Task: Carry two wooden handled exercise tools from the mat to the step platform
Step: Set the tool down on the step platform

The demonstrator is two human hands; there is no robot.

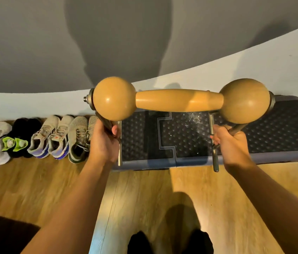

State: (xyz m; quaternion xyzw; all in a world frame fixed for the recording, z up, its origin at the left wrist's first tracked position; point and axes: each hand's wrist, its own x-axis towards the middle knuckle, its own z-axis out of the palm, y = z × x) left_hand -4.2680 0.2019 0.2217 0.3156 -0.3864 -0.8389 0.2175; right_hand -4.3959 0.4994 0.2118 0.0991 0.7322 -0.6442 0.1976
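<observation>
We had the carrying mostly done, by our judgement — the wooden tool (179, 100) hung over the step platform (281, 129), not yet set down, and whether it was one tool or two held together we could not tell. Our left hand (104, 142) and right hand (230, 143) were each clamped on its metal frame (214, 158). The platform's studded black top lay against the white far wall (254, 70); wood floor (135, 195) near us, shoes (53, 138) lined up left.

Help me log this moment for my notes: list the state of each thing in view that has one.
Wooden-handled tool: held up above the platform.
Left hand: closed on a metal leg.
Right hand: closed on a metal leg.
Step platform: on floor against wall.
Shoes: lined along wall.
</observation>
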